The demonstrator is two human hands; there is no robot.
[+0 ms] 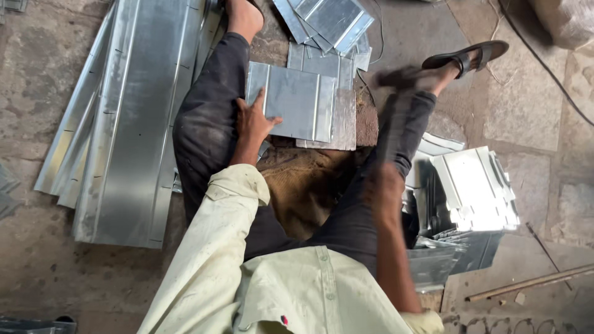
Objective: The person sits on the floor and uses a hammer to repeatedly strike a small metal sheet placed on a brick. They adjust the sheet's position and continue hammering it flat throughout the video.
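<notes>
Item: folded galvanised sheet panel [297, 102], rectangular, dull silver, with raised seams running across it; it lies flat between my knees on a block over a brown sacking pad [303, 179], so the metal has firm backing. My left hand [253, 124] rests at the panel's left edge, fingers spread and pressed flat, pinning it so that it does not shift. My right hand [383, 188], below and right of the panel, is blurred; it is wrapped tight around the handle of a hammer [396, 80], whose dark head hangs just right of the panel's far corner. Left of the panel: long ribbed sheet strips [124, 117], stacked lengthwise. Beyond the panel: more cut panels [328, 21], fanned loosely. Right of the panel: a bright stack of folded pieces [476, 192]. Floor: rough stone slabs [526, 105].
</notes>
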